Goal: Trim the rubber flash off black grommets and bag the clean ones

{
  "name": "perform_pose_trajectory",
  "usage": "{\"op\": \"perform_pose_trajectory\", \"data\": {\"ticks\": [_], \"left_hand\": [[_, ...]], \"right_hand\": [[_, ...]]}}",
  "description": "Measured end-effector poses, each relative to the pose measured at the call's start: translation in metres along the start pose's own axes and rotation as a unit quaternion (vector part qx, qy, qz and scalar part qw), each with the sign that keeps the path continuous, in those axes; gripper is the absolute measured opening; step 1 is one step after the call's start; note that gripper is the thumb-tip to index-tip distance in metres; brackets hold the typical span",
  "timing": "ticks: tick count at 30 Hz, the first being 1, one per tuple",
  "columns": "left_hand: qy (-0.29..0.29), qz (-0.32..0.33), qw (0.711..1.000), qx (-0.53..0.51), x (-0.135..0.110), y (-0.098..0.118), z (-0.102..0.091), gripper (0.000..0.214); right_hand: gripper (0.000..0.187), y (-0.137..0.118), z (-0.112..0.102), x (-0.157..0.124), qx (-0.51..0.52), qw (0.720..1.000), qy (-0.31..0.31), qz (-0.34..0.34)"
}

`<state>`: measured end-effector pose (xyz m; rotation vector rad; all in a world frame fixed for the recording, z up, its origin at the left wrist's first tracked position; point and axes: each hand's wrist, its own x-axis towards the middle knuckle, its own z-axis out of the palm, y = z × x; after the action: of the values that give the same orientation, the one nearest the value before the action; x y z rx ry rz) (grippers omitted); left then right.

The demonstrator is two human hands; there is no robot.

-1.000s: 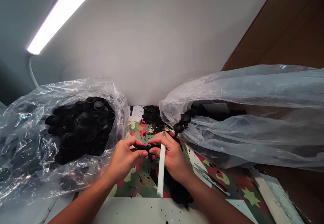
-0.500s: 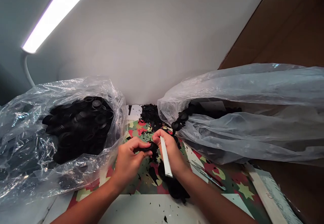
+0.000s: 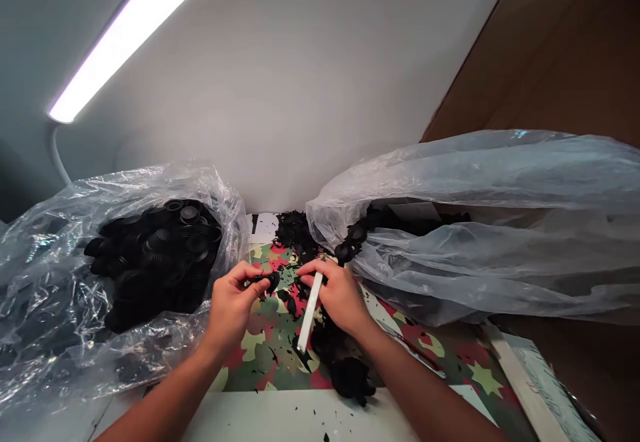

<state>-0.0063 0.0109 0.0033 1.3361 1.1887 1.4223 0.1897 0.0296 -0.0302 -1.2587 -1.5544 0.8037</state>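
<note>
Between the thumb and fingers of my left hand (image 3: 233, 302) is a small round black rubber part (image 3: 273, 282), held above the patterned mat (image 3: 250, 362). My right hand (image 3: 345, 295) is closed round a flat white stick (image 3: 311, 312), which slants down toward me past the palm. Its fingertips are near dark rubber bits, and I cannot tell whether they pinch any. The two hands are a short way apart. Below the right hand lies a cluster of joined black rubber parts (image 3: 353, 379), partly covered by the wrist.
A clear bag (image 3: 50, 282) of black ribbed parts (image 3: 160, 249) stands left. On the right, another plastic bag (image 3: 480, 275) has a string of black parts (image 3: 356, 234) coming out. Black scraps (image 3: 295, 229) are heaped by the wall. A metal tool (image 3: 423, 359) lies beside my right forearm.
My left hand has drawn left, away from the right, with the rubber part. The white stick in my right hand has swung its lower end leftward.
</note>
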Motion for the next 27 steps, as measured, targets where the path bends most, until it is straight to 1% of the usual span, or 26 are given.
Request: {"op": "perform_pose_trajectory", "data": {"ticks": [1,3,6,9,11,13,15,18,19,20,21,23,25,27], "left_hand": [[-0.009,-0.027,1.000,-0.009,0.002,-0.003,0.000,0.016],[-0.023,-0.053,0.998,-0.014,0.003,-0.009,0.000,0.016],[-0.038,-0.044,0.998,0.008,0.000,-0.013,0.002,0.011],[-0.053,-0.029,0.998,0.034,-0.003,-0.012,0.005,0.008],[-0.060,-0.019,0.997,0.051,-0.006,-0.011,0.007,0.007],[-0.058,-0.019,0.996,0.067,-0.008,-0.009,0.010,0.009],[-0.055,-0.039,0.995,0.072,-0.010,-0.008,0.012,0.012],[-0.044,-0.116,0.991,0.044,-0.008,-0.010,0.011,0.021],[-0.032,-0.141,0.989,0.027,-0.006,-0.011,0.009,0.023],[-0.017,-0.156,0.988,0.012,-0.004,-0.012,0.007,0.025],[-0.001,-0.158,0.987,0.001,-0.002,-0.013,0.005,0.025],[0.005,-0.133,0.991,-0.001,0.002,-0.013,0.002,0.019],[-0.022,-0.098,0.995,0.027,0.003,-0.013,0.001,0.014],[-0.054,-0.070,0.994,0.072,0.002,-0.012,0.002,0.016]], "right_hand": [[0.013,-0.001,0.001,-0.002,-0.008,1.000,-0.002,-0.013],[0.013,-0.004,0.002,-0.006,-0.027,0.999,0.006,-0.022],[0.011,-0.011,0.005,-0.013,-0.042,0.999,-0.002,-0.030],[0.012,-0.015,0.008,-0.018,-0.045,0.997,-0.019,-0.058],[0.016,-0.016,0.010,-0.019,-0.069,0.994,-0.020,-0.082],[0.021,-0.015,0.012,-0.021,-0.115,0.986,-0.002,-0.123],[0.022,-0.016,0.013,-0.025,-0.173,0.967,0.030,-0.186],[0.021,-0.022,0.015,-0.035,-0.226,0.927,0.070,-0.290],[0.022,-0.025,0.016,-0.038,-0.222,0.921,0.074,-0.312],[0.023,-0.027,0.016,-0.041,-0.209,0.920,0.074,-0.323],[0.024,-0.028,0.017,-0.042,-0.190,0.925,0.071,-0.322],[0.024,-0.028,0.016,-0.041,-0.158,0.944,0.063,-0.283],[0.022,-0.024,0.014,-0.034,-0.140,0.963,0.060,-0.224],[0.018,-0.018,0.012,-0.027,-0.127,0.973,0.050,-0.184]]}}
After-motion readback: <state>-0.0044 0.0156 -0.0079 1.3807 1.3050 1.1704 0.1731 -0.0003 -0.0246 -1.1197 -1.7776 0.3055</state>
